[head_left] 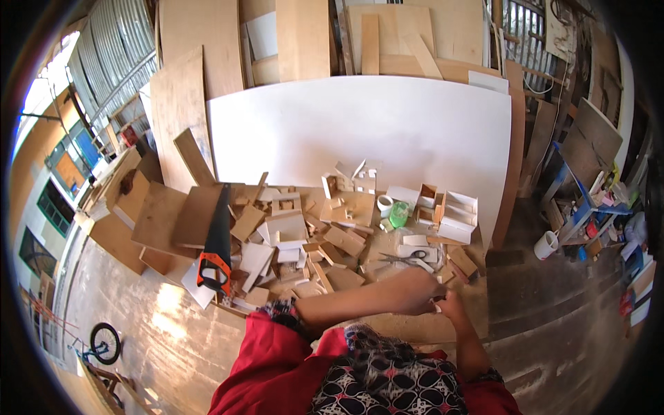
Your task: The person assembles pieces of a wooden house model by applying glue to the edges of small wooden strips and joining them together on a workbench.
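My left hand (413, 290) reaches across from the left and meets my right hand (453, 306) over the near right part of the work table (387, 321). The fingers of both are closed together. A small pale bit shows between them, too small and too covered to name. Just beyond my left hand lie dark-handled scissors (404, 259) with their blades pointing left. Small white open boxes (458, 218) stand behind the scissors. To their left are a green tub (398, 214) and a white cup (384, 203).
Wood offcuts (339, 242) cover much of the table. A handsaw (216, 238) with an orange handle leans at its left edge. Behind stands a large white panel (360, 124). Brown boards (159, 221) are stacked left; a white bucket (546, 245) sits on the floor at right.
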A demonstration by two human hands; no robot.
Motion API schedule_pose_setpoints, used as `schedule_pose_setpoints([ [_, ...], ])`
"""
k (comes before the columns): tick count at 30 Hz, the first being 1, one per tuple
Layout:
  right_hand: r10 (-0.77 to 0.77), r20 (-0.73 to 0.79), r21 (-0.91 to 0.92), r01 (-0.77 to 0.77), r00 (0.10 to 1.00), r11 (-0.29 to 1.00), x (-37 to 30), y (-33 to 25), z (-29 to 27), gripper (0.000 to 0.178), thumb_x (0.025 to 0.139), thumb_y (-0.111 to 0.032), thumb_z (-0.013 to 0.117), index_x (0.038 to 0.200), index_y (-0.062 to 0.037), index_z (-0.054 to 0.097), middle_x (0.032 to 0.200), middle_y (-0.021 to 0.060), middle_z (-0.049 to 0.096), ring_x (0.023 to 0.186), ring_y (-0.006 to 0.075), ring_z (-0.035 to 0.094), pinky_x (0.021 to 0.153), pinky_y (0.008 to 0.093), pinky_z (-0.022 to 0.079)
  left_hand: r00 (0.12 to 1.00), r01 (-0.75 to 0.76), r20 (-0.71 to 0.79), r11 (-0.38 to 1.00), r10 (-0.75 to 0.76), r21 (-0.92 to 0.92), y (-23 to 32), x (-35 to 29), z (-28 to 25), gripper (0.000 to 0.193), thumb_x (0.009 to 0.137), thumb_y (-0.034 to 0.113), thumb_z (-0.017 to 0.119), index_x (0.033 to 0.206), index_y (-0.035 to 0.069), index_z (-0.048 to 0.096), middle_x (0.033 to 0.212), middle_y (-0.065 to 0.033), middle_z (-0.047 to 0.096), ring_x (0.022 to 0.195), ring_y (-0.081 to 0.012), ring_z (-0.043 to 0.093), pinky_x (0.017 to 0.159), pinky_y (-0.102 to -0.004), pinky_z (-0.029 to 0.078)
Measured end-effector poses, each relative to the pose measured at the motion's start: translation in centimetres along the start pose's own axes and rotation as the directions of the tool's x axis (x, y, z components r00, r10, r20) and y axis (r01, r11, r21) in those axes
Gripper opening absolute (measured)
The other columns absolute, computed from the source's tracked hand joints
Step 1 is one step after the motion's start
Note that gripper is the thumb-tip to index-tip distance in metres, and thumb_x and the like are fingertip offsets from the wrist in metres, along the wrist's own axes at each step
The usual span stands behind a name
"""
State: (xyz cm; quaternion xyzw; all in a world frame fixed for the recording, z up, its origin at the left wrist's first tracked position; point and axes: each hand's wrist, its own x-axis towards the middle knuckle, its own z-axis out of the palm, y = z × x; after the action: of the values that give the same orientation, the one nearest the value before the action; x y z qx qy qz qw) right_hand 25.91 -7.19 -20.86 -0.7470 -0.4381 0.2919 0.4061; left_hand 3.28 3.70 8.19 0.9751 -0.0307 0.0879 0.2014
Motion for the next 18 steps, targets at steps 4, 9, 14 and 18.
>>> schedule_pose_setpoints([
  [4, -0.313, -0.178, -0.264, 0.261, 0.933, 0.928, -1.7, -6.3, -2.0, 0.028, 0.08, -0.02, 0.07, 0.1, -0.0018, 0.067, 0.078, 0.0121, 0.067, 0.078, 0.0231, 0.067, 0.072, 0.0354, 0.05, 0.995, -0.101, 0.0, 0.987, 0.101, 0.127, 6.2, 5.8, -3.9, 0.017, 0.07, 0.016, 0.068, 0.082, 0.006, 0.064, 0.075, -0.0131, 0.065, 0.073, -0.0333, 0.065, 0.065, -0.0414, 0.053],
  [9, -0.269, -0.282, -0.244, 0.202, 0.921, 0.949, -1.4, -6.3, -2.5, 0.023, 0.083, -0.018, 0.069, 0.098, -0.0008, 0.066, 0.078, 0.007, 0.067, 0.074, 0.0167, 0.064, 0.067, 0.0314, 0.049, 0.982, -0.152, -0.108, 0.988, 0.155, 0.04, 4.9, 7.2, -1.3, 0.01, 0.073, 0.013, 0.063, 0.082, 0.007, 0.064, 0.077, -0.0119, 0.065, 0.073, -0.0321, 0.065, 0.064, -0.0409, 0.053],
  [14, 0.027, 0.259, 0.254, -0.095, 0.965, 0.963, -2.2, -8.8, -4.2, 0.02, 0.086, -0.017, 0.069, 0.094, 0.0006, 0.066, 0.076, 0.0027, 0.065, 0.068, 0.0111, 0.06, 0.062, 0.0277, 0.047, 0.847, 0.502, -0.173, 0.864, -0.502, -0.046, -4.6, 2.4, 5.8, 0.014, 0.081, 0.014, 0.062, 0.089, 0.005, 0.066, 0.079, -0.0153, 0.067, 0.071, -0.032, 0.066, 0.062, -0.0403, 0.052],
  [18, 0.022, 0.299, 0.308, -0.119, 0.954, 0.944, -2.5, -10.4, -3.7, 0.019, 0.088, -0.019, 0.068, 0.09, -0.0007, 0.065, 0.071, -0.0003, 0.063, 0.062, 0.0062, 0.055, 0.056, 0.0244, 0.045, 0.793, 0.502, -0.052, 0.7, -0.607, -0.508, -6.1, 0.9, 11.6, 0.021, 0.087, 0.02, 0.063, 0.094, 0.001, 0.068, 0.086, -0.0142, 0.069, 0.072, -0.0235, 0.067, 0.068, -0.035, 0.053],
])
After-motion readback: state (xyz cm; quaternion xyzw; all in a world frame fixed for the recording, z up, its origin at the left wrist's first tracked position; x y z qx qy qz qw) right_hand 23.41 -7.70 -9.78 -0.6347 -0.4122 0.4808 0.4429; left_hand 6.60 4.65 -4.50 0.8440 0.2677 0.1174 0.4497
